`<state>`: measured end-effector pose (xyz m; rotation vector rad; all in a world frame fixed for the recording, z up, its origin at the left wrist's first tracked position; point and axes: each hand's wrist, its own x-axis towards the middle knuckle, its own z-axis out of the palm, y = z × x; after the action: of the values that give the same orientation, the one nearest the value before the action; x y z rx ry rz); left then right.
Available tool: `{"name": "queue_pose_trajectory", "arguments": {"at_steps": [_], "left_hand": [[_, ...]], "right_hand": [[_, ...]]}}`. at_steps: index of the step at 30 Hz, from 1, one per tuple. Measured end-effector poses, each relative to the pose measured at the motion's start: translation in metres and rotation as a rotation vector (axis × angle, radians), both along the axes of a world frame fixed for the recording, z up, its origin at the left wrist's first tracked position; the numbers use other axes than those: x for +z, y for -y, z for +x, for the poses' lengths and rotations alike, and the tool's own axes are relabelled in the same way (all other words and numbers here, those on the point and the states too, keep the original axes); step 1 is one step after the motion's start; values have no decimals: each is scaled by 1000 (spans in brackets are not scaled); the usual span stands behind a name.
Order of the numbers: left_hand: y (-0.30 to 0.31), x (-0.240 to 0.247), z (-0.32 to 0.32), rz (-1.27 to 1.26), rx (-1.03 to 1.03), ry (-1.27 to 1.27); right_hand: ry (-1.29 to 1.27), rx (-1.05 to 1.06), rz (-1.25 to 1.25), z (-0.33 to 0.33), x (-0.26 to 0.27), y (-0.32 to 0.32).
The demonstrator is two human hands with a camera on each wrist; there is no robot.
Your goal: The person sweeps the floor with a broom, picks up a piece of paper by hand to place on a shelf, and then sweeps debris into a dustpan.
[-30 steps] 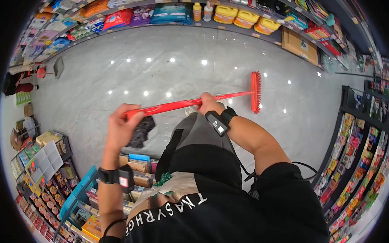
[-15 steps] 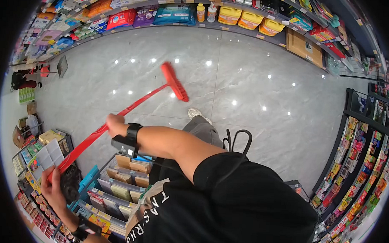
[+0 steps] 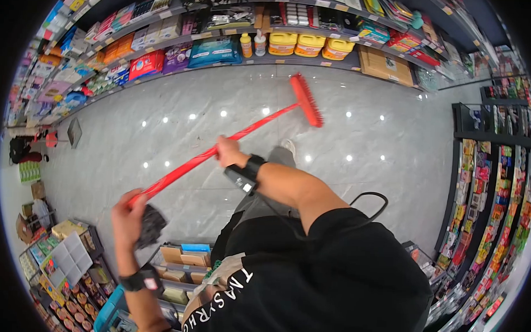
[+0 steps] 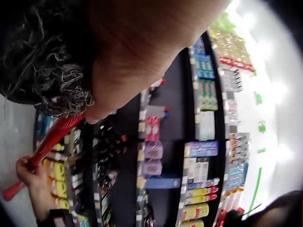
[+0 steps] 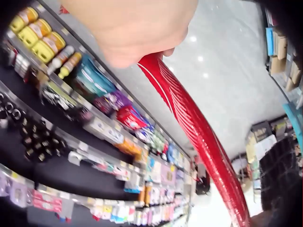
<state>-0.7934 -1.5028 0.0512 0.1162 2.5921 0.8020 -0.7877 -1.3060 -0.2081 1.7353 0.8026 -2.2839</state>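
Note:
Held across the body in the head view is a red broom with a long handle. Its broom head, with red bristles, points away toward the far shelf, bristles facing right. My left hand grips the near end of the handle. Farther along, my right hand is wrapped round the shaft. A dark grey, fuzzy bundle hangs against the left hand; in the left wrist view the bundle shows loose pale threads. I cannot tell whether the left fingers hold it. Glossy red handle fills the right wrist view's middle.
Shiny grey tiled floor lies under the broom. Store shelves with yellow jugs and packets run along the far side. A snack rack stands at right. Close by at left are a stationery rack and a white divided tray.
The broom head swung left toward me, then back right and away toward the far shelf. Both hands moved left with the handle and have come partly back, keeping their grip.

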Motion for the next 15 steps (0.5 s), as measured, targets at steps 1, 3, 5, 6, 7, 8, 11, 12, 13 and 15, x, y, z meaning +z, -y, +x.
{"name": "queue_pose_trajectory", "arguments": {"at_steps": [1, 3, 5, 6, 7, 8, 11, 12, 13, 15], "left_hand": [[-20, -20, -1, 55, -72, -12], [-57, -54, -5, 162, -130, 112], [-100, -70, -5, 201, -228, 193], [-119, -79, -7, 233, -287, 209], [-136, -88, -8, 261, -343, 223], [-152, -94, -9, 263, -401, 211], [-194, -95, -17, 257, -463, 203], [-201, -94, -23, 250, -466, 202], [-204, -93, -31, 242, -456, 181], [-206, -91, -48, 218, -437, 146]], "right_hand": [[35, -47, 23, 8, -17, -26], [92, -110, 127, 27, -37, -76], [120, -119, 276, 47, -54, -121], [84, -86, 368, 55, -74, -144], [-68, 217, 734, 69, -138, -166], [-274, 460, 1232, 89, -229, -194], [53, -410, 138, 65, -86, -222], [53, -460, 85, 63, -82, -227], [193, -581, -3, 46, -63, -229], [89, -146, 545, 25, -71, -222]]}}
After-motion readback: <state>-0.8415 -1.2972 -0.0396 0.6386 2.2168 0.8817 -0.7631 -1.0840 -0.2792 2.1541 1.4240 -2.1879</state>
